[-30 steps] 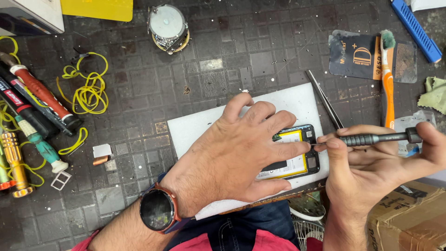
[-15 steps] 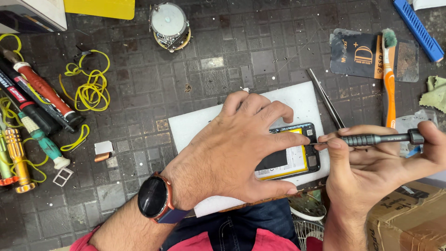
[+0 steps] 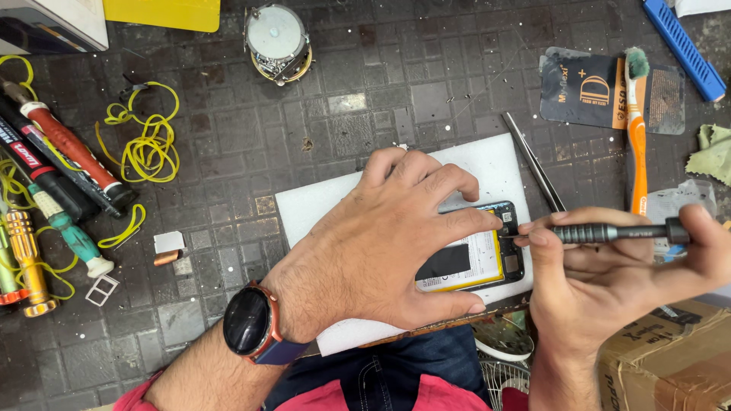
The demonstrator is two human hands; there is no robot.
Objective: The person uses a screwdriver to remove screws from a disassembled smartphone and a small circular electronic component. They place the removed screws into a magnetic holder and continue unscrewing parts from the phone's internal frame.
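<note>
Two hands are working over an opened phone (image 3: 480,255) lying on a white pad (image 3: 320,205). Left hand (image 3: 381,243) is pressing flat on the phone with fingers spread, apparently pinning it so it cannot slide. Right hand (image 3: 609,274) is gripping a dark screwdriver (image 3: 609,232) held nearly level, its tip touching the phone's right end, likely at a screw there. Tweezers (image 3: 533,164) are lying just beyond the phone, slanting off the pad's edge, within easy reach. An orange toothbrush (image 3: 636,144) is sitting farther right of the phone. Yellow wire (image 3: 148,141) and several tubes (image 3: 68,148) are lying well to the phone's left.
</note>
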